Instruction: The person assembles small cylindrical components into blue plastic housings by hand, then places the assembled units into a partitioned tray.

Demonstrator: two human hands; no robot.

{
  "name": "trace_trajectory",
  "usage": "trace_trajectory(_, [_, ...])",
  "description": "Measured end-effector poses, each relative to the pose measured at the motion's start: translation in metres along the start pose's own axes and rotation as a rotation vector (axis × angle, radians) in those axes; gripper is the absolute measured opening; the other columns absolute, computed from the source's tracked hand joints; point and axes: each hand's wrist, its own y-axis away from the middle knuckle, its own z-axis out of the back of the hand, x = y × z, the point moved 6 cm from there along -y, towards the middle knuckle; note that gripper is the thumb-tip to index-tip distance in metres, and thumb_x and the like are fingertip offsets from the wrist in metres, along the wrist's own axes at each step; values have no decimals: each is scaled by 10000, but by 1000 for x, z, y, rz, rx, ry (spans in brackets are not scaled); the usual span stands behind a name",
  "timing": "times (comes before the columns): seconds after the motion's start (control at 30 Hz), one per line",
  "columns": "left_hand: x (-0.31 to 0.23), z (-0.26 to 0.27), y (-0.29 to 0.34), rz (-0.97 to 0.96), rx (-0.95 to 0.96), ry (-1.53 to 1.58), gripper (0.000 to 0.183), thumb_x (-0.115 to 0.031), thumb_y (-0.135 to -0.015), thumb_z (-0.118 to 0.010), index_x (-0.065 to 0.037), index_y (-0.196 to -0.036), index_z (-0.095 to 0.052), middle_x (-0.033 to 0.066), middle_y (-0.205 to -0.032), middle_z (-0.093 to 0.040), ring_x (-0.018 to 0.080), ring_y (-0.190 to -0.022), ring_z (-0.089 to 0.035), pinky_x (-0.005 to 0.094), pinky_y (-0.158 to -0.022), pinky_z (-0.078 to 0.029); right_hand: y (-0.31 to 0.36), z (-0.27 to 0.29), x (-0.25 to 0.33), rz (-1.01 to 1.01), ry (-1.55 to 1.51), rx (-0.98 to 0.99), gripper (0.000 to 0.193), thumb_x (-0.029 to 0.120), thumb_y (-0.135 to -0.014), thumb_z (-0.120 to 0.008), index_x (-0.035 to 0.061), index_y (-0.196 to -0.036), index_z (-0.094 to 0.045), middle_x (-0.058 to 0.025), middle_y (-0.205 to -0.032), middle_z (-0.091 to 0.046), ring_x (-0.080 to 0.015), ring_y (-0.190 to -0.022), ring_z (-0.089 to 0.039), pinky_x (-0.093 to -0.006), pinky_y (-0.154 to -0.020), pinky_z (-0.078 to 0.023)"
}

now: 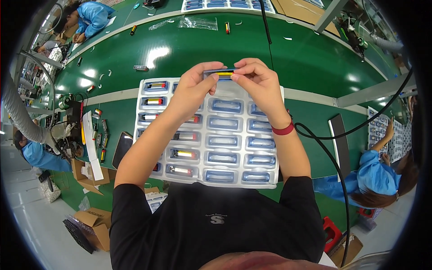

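Above the far edge of a white tray (244, 145), my left hand (194, 85) and my right hand (260, 85) hold one small blue plastic shell (208, 72) between fingers and thumbs. Inside the shell shows a yellow strip (225, 74); its exact kind is hidden by my fingers. Both hands are closed on the shell's ends. Below them, the tray's right columns hold blue shells (222, 141) with nothing dark or red in them. In the left columns sit shells with a yellow-and-red cylindrical part (183, 154). My forearms cover some pockets.
A phone (122, 148) lies left of the tray, near loose cylindrical parts (103, 155) and a white strip (92, 146). A black cable (321, 141) loops at the right beside a black-and-white bar (338, 144). Clear plastic bags (197, 23) lie far off. Co-workers in blue sit around.
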Motion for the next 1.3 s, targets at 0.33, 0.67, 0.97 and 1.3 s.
trace_trajectory(0.33, [-1,0,-4,-12,7,-50,306,-84,-1009,-601,14,-1299,-585,11,-888,-593,83,-802,-548,238,-758,-473,0,0,1,-79,-117,-25,107,-27,-913,-708,-13,-1013,-673,-117,-1251,-628,-131,-1010,-632,-284,-909,-531])
trace_trajectory(0.67, [14,1,-9,4,-19,231,369,-100,-1028,-594,4,-1370,-503,68,-1066,-611,127,-928,-612,290,-901,-527,6,-2,36,216,546,-181,235,92,-811,-840,-6,-954,-682,-106,-1042,-677,-151,-880,-660,-274,-800,-551])
trace_trajectory(0.97, [3,-5,-9,-88,23,-8,445,-17,-991,-606,27,-1409,-461,134,-1205,-638,165,-1085,-629,306,-980,-515,3,5,22,119,266,-171,214,-2,-840,-790,-22,-1022,-681,-69,-998,-665,-117,-860,-621,-266,-787,-526])
trace_trajectory(1.3, [6,-2,-8,-93,30,-79,475,27,-968,-601,37,-1422,-461,136,-1249,-623,158,-1109,-628,302,-1010,-500,4,-1,26,103,396,-70,260,9,-856,-771,-20,-1103,-698,-71,-1025,-705,-119,-880,-641,-256,-807,-529])
